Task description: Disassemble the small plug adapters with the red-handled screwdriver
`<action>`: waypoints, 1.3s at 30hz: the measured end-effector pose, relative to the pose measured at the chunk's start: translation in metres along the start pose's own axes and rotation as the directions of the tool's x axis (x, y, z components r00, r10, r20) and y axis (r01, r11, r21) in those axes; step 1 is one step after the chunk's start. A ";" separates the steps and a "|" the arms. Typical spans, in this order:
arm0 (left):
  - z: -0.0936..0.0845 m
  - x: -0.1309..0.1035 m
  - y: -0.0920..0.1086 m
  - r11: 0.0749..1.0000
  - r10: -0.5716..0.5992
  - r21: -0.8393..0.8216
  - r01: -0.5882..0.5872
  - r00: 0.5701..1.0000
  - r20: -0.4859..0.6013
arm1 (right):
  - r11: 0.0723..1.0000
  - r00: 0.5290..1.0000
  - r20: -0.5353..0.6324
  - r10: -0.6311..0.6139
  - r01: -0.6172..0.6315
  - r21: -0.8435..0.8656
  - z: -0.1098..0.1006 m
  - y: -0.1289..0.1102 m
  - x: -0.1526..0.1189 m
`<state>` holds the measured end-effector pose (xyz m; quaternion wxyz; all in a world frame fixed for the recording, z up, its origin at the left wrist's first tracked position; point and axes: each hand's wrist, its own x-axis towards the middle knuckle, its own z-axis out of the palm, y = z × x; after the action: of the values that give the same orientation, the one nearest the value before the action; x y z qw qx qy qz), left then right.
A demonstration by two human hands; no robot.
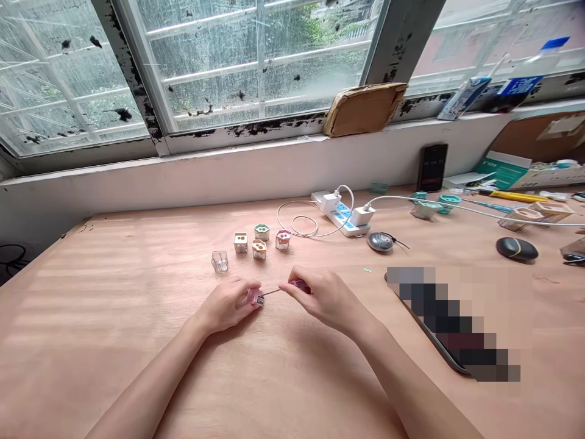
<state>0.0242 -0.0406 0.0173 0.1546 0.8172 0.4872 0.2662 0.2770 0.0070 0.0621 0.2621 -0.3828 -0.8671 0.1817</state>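
My left hand (228, 303) pinches a small pinkish-purple block (253, 296) with a grey, metallic-looking end, just above the table. From the other side, my right hand (326, 296) grips the purple handle of a screwdriver (300, 285). Its thin shaft points left, and the tip meets or nearly meets the block's grey end; contact is too small to make out. Beyond my hands stand several little clear cups with coloured tops: yellow (241, 242), green (262, 231), orange (259, 249) and red (283, 238). A clear cup with no coloured top (220, 261) stands left of them.
A white power strip (343, 217) with plugged-in chargers and cables lies at the back. Right of it are a round grey object (381, 241), teal pieces (425, 209) and a black mouse (517, 249). A pixelated dark device (450, 329) lies by my right forearm. An upright phone (432, 167) leans against the wall.
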 end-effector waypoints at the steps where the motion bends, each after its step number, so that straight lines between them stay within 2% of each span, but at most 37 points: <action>1: 0.000 0.000 0.000 1.000 0.004 0.001 -0.004 1.000 0.000 | 0.999 1.000 -0.008 0.016 -0.016 -0.029 0.000 0.000 0.000; 4: 0.001 0.000 -0.001 1.000 0.007 -0.005 -0.007 1.000 -0.001 | 0.999 1.000 0.010 0.024 -0.023 -0.049 -0.002 -0.001 0.000; 10: 0.001 0.001 -0.002 1.000 -0.013 -0.008 0.013 1.000 0.000 | 0.998 0.998 0.061 0.003 -0.007 0.061 -0.003 -0.002 -0.002; 15: 0.000 0.000 -0.001 1.000 -0.018 -0.002 0.018 1.000 -0.006 | 0.997 0.997 0.027 0.077 -0.077 -0.014 -0.001 0.000 0.001; 22: -0.001 0.001 0.001 1.000 -0.011 0.003 0.011 1.000 0.003 | 0.996 0.995 0.098 0.031 -0.039 0.078 -0.006 -0.004 0.000; 28: 0.001 0.000 -0.002 1.000 0.000 -0.010 0.000 1.000 -0.004 | 0.994 0.993 0.061 0.103 -0.102 -0.029 -0.004 -0.006 0.001; 34: 0.002 0.000 -0.003 1.000 -0.002 -0.021 0.002 1.000 -0.008 | 0.987 0.992 0.121 0.022 -0.041 0.156 -0.008 -0.004 0.001; 39: 0.002 0.000 -0.003 0.999 0.005 -0.032 -0.005 1.000 0.002 | 0.997 0.996 0.040 0.075 -0.076 0.022 -0.003 -0.002 0.002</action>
<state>0.0237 -0.0389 0.0140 0.1673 0.8162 0.4806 0.2734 0.2764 0.0077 0.0659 0.2426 -0.4085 -0.8547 0.2092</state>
